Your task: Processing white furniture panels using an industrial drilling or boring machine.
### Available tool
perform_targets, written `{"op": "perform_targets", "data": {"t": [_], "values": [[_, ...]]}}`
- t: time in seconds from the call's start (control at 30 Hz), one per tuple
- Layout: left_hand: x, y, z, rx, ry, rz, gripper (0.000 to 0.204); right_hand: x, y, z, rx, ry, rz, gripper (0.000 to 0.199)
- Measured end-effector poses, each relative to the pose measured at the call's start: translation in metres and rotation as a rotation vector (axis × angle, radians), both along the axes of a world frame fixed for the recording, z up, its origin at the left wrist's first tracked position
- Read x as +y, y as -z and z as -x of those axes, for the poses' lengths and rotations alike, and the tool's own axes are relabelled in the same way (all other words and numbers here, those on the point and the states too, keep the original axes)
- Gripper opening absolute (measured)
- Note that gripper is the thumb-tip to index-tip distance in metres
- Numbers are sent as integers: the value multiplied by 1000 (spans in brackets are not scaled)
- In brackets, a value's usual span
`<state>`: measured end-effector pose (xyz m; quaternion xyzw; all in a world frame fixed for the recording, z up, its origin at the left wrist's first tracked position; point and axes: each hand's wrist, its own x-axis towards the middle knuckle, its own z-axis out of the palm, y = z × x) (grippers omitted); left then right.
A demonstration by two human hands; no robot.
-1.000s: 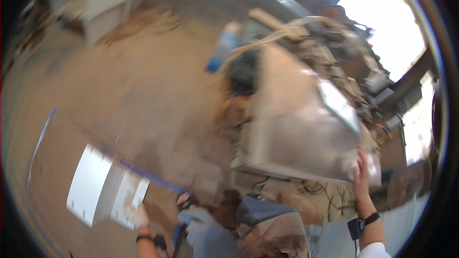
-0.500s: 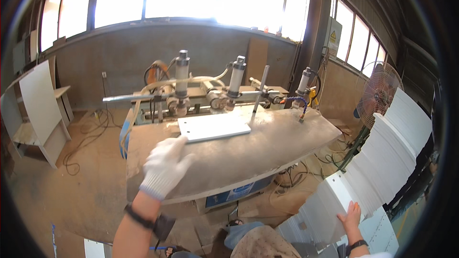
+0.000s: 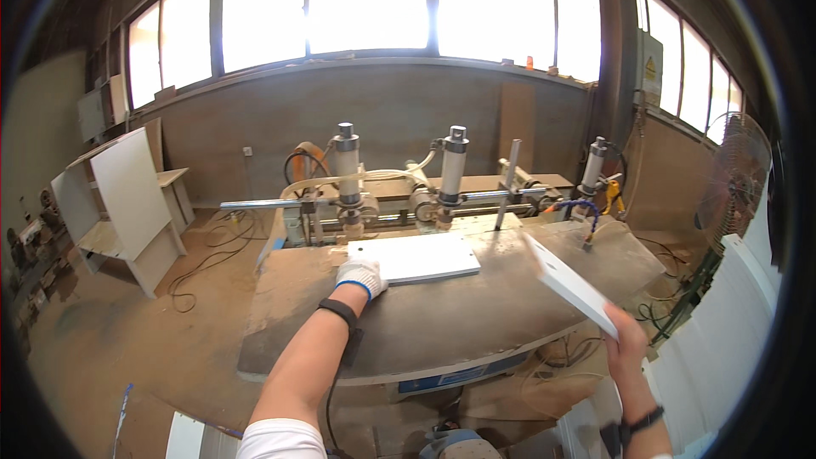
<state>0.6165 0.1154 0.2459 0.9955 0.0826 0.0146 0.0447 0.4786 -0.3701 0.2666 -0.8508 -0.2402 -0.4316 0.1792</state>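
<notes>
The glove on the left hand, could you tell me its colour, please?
White with a blue cuff, on the left hand; head view.

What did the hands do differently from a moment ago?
The gloved left hand went forward and down onto the white panel lying on the machine table. The bare right hand lifted another white board up over the table. The lying panel stayed put.

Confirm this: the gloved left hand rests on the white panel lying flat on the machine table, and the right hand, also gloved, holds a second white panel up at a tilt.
One thing is wrong: the right hand is bare, not gloved, as the head view shows. The gloved left hand does rest on the flat white panel on the machine table, and the right holds the second white panel tilted.
</notes>
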Motion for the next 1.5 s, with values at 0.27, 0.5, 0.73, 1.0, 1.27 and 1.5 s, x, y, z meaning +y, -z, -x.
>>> {"op": "perform_targets", "data": {"t": [0.27, 0.5, 0.73, 1.0, 1.27, 1.5], "values": [[-6, -12, 206, -259, 379, -66, 53, 157, 16, -176, 245, -365, 288, 42], [88, 124, 491, -434, -289, -212, 13, 233, 52, -244, 474, -510, 546, 47], [39, 362, 625, 99, -1015, 87, 33, 250, 42, -268, 597, -413, 576, 47], [53, 500, 587, 288, -1271, 122, 38, 267, 64, -90, 669, -395, 609, 57], [52, 531, 553, 541, -1468, 297, 72, 253, 69, -105, 699, -331, 435, 60], [97, 554, 536, 605, -1641, 650, 92, 247, 69, -140, 663, -273, 394, 55]]}}
